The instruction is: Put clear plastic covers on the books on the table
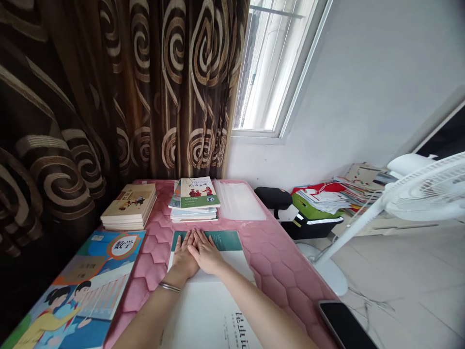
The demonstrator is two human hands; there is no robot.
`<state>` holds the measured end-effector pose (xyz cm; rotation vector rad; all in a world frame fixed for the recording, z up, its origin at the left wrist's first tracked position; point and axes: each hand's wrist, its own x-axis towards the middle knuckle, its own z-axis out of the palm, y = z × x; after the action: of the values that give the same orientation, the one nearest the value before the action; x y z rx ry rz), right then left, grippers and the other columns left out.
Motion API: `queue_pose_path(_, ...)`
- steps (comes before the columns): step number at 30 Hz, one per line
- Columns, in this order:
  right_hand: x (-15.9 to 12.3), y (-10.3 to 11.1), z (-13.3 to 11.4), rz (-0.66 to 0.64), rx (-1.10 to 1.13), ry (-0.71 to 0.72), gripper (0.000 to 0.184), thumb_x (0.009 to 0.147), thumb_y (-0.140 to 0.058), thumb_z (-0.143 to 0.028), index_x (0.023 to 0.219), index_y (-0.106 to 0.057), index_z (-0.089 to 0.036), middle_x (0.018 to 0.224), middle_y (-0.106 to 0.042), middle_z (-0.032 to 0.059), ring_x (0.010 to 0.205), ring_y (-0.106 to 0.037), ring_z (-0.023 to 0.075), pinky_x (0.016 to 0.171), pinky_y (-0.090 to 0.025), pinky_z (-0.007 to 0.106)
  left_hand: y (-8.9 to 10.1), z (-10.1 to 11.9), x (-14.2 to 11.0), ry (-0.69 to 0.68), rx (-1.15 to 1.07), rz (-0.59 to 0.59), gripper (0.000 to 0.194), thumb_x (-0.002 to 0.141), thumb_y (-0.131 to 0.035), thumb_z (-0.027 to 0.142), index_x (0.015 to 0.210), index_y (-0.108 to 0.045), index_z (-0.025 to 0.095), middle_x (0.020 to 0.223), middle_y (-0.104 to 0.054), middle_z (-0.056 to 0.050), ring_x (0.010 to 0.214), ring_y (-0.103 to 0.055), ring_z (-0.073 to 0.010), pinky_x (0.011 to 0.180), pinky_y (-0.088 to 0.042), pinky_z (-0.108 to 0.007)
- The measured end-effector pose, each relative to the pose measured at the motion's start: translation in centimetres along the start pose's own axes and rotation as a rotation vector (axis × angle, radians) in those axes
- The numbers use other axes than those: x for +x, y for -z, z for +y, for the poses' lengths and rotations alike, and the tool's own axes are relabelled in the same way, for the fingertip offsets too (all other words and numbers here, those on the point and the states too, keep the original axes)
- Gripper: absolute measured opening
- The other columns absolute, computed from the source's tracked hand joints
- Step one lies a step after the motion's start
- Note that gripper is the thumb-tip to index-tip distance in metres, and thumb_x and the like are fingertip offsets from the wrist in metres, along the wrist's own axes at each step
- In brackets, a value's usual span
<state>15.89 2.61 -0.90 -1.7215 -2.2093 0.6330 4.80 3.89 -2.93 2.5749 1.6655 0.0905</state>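
Observation:
A white book cover (207, 310) with a green band at its far end and dark Chinese lettering lies before me on the pink quilted mat. A crease or edge crosses it behind my wrists; whether it is one opened-out cover or two pieces, I cannot tell. My left hand (183, 257) rests flat on the far part, with a silver bangle at the wrist. Beside it, my right hand (206, 254) lies palm down, its fingers partly over the left. Both hands are open, fingers stretched out across the green band. Neither one grasps anything.
At left lie a large colourful maths textbook (90, 286) and a stack of tan books (129, 206). Another book stack (196, 196) and translucent plastic sheets (240, 201) are at the back. A phone (345, 325) sits by the right edge; a white fan (363, 220) stands beyond.

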Motion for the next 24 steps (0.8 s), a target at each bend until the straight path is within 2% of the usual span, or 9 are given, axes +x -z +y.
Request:
queue_pose_path(4, -1.2, 1.0, 3.8, 0.042, -0.125, -0.107, 0.072, 0.096, -0.014, -0.052, 0.147, -0.023, -0.002, 0.156, -0.014, 0.013, 0.145, -0.005, 0.0215, 0.117, -0.003, 0.04, 0.6, 0.5, 0.1, 0.048, -0.016, 0.003, 0.06, 0.092, -0.024, 0.036, 0.148, -0.023, 0.016, 0.156, -0.018, -0.004, 0.144, -0.015, -0.0215, 0.117, -0.009, -0.049)
queue_pose_path(7, -2.4, 2.3, 6.5, 0.075, -0.215, -0.207, 0.073, 0.095, -0.014, -0.051, 0.147, -0.02, 0.0, 0.156, -0.013, 0.0137, 0.145, -0.007, 0.0228, 0.117, -0.004, 0.039, 0.8, 0.6, 0.1, 0.077, -0.009, 0.007, 0.06, 0.092, -0.022, 0.036, 0.148, -0.022, 0.014, 0.156, -0.018, -0.004, 0.144, -0.015, -0.0201, 0.117, -0.008, -0.048)
queue_pose_path(10, -3.2, 3.0, 8.0, 0.082, -0.261, -0.268, 0.074, 0.095, -0.015, -0.051, 0.147, -0.019, 0.001, 0.156, -0.013, 0.0147, 0.145, -0.008, 0.0242, 0.117, -0.005, 0.038, 0.8, 0.1, 0.0, 0.145, 0.017, 0.024, 0.06, 0.093, -0.022, 0.036, 0.148, -0.023, 0.014, 0.156, -0.019, -0.006, 0.144, -0.017, -0.0208, 0.117, -0.008, -0.048)
queue_pose_path(15, -3.4, 2.9, 8.5, 0.096, -0.281, -0.268, 0.074, 0.095, -0.016, -0.052, 0.147, -0.019, 0.0, 0.156, -0.012, 0.0146, 0.145, -0.009, 0.0249, 0.117, -0.006, 0.039, 0.9, -1.8, -1.1, 0.298, 0.098, 0.037, 0.06, 0.093, -0.021, 0.036, 0.147, -0.023, 0.008, 0.155, -0.02, -0.011, 0.142, -0.023, -0.0242, 0.115, -0.01, -0.055)
queue_pose_path(18, -3.3, 2.7, 8.5, 0.092, -0.299, -0.271, 0.074, 0.095, -0.015, -0.052, 0.147, -0.018, 0.0, 0.156, -0.011, 0.014, 0.144, -0.009, 0.0252, 0.117, -0.007, 0.039, 1.2, -2.4, -1.7, 0.361, 0.157, 0.058, 0.062, 0.093, -0.023, 0.038, 0.146, -0.026, 0.005, 0.154, -0.023, -0.014, 0.143, -0.019, -0.0275, 0.113, -0.003, -0.061)
queue_pose_path(20, -3.3, 2.6, 8.5, 0.092, -0.313, -0.27, 0.074, 0.095, -0.015, -0.053, 0.148, -0.017, 0.0, 0.156, -0.011, 0.0141, 0.144, -0.009, 0.0252, 0.117, -0.007, 0.039, 1.4, -1.9, -1.7, 0.403, 0.207, 0.093, 0.06, 0.093, -0.027, 0.036, 0.144, -0.031, 0.005, 0.152, -0.027, -0.017, 0.144, -0.014, -0.0301, 0.112, 0.003, -0.063)
queue_pose_path(22, -3.3, 2.6, 8.5, 0.094, -0.328, -0.269, 0.074, 0.095, -0.015, -0.053, 0.147, -0.018, 0.0, 0.156, -0.011, 0.0145, 0.144, -0.009, 0.0252, 0.117, -0.008, 0.039, 1.5, -0.9, -1.4, 0.348, 0.228, 0.125, 0.055, 0.091, -0.027, 0.025, 0.143, -0.034, 0.006, 0.152, -0.027, -0.016, 0.144, -0.012, -0.0299, 0.111, 0.007, -0.062)
queue_pose_path(24, -3.3, 2.5, 8.4, 0.098, -0.335, -0.27, 0.074, 0.095, -0.016, -0.053, 0.147, -0.018, 0.0, 0.156, -0.012, 0.0149, 0.144, -0.009, 0.0254, 0.117, -0.008, 0.039, 1.4, 0.4, -0.8, 0.195, 0.205, 0.129, 0.057, 0.089, -0.025, 0.015, 0.145, -0.031, 0.012, 0.154, -0.026, -0.011, 0.144, -0.014, -0.0257, 0.114, 0.005, -0.058)
